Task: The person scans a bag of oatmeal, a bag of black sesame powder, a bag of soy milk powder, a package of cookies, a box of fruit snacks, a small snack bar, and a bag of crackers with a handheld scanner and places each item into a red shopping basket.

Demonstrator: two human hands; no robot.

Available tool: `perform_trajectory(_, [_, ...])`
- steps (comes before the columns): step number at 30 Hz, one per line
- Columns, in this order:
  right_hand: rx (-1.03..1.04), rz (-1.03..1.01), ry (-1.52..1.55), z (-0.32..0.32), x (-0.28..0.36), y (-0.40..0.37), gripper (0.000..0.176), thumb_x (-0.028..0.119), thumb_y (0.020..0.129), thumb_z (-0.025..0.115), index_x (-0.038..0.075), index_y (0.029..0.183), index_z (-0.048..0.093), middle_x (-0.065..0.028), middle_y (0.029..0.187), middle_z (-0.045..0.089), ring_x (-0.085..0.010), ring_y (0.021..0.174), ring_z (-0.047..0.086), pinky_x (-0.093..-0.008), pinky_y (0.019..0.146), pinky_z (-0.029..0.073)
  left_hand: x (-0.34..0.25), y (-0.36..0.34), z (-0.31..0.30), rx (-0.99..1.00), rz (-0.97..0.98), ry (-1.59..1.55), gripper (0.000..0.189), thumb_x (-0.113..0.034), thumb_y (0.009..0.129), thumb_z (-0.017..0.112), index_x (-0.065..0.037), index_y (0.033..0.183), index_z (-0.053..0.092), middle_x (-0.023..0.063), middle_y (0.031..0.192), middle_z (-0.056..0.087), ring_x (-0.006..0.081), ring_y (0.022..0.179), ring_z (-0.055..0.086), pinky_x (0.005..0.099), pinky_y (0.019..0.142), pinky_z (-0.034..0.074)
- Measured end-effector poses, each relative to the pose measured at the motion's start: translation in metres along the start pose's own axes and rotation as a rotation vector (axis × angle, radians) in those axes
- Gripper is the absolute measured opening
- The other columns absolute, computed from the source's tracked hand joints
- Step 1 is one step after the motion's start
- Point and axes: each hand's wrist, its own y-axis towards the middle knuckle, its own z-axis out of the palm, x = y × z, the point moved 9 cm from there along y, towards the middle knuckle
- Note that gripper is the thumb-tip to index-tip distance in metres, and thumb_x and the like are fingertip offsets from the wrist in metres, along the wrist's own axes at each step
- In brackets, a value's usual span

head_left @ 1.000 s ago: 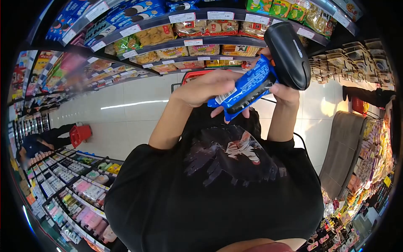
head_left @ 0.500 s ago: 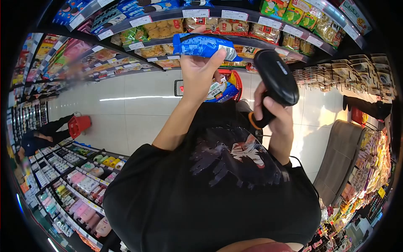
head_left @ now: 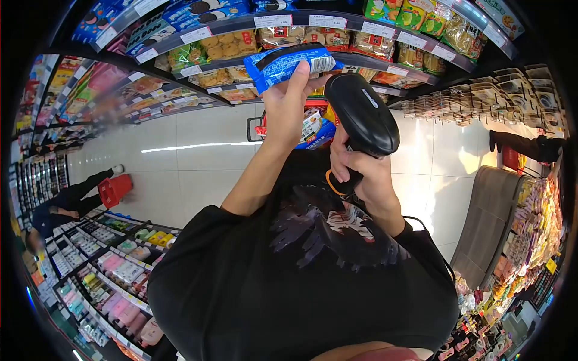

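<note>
My left hand (head_left: 288, 109) is raised and grips a blue snack packet (head_left: 290, 62), barcode end to the right, held up in front of the biscuit shelves (head_left: 283, 21). My right hand (head_left: 363, 175) grips the handle of a black barcode scanner (head_left: 361, 117), whose head sits just right of and below the packet, apart from it. Behind both hands a red shopping cart (head_left: 314, 125) holds several packets.
Stocked shelves (head_left: 114, 265) line the lower left, and a display of goods (head_left: 530, 222) the right. Another person (head_left: 60, 207) crouches at far left beside a red basket (head_left: 114, 189). Someone's dark sleeve (head_left: 530, 147) shows at far right. White tiled floor (head_left: 180, 162) lies between.
My left hand lifted the blue packet off the scanner and up toward the shelves. My right hand lowered the scanner and brought it left, closer to my chest.
</note>
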Motion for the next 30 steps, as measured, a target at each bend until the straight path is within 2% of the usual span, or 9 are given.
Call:
perform_trajectory(10, [-0.053, 0.029, -0.079, 0.006, 0.002, -0.001, 0.032, -0.009, 0.067, 0.050, -0.004, 0.098, 0.049, -0.0078, 0.070, 0.051, -0.0120, 0.049, 0.048, -0.0259, 0.045, 0.039, 0.000, -0.001, -0.004, -0.045, 0.021, -0.028, 0.024, -0.015, 0.091, 0.053, 0.003, 0.106, 0.054, 0.0122, 0.099, 0.062, 0.0206, 0.092, 0.062, 0.0359, 0.082, 0.051])
perform_trajectory(20, [-0.064, 0.051, -0.145, 0.000, -0.004, -0.001, 0.025, -0.009, 0.066, 0.052, -0.003, 0.091, 0.051, -0.0067, 0.071, 0.051, -0.0115, 0.050, 0.049, -0.0249, 0.046, 0.039, 0.006, 0.005, -0.009, -0.056, -0.003, -0.053, 0.022, -0.014, 0.091, 0.052, 0.004, 0.104, 0.055, 0.0122, 0.098, 0.062, 0.0210, 0.090, 0.062, 0.0361, 0.081, 0.052])
perform_trajectory(30, [-0.048, 0.038, -0.178, 0.005, -0.005, 0.003, 0.025, -0.009, 0.069, 0.055, -0.002, 0.094, 0.052, -0.0046, 0.073, 0.053, -0.0088, 0.052, 0.049, -0.0227, 0.047, 0.038, 0.010, 0.016, -0.022, -0.088, -0.017, -0.039, 0.024, -0.017, 0.091, 0.052, 0.004, 0.102, 0.055, 0.0128, 0.093, 0.063, 0.0207, 0.086, 0.063, 0.0362, 0.079, 0.052])
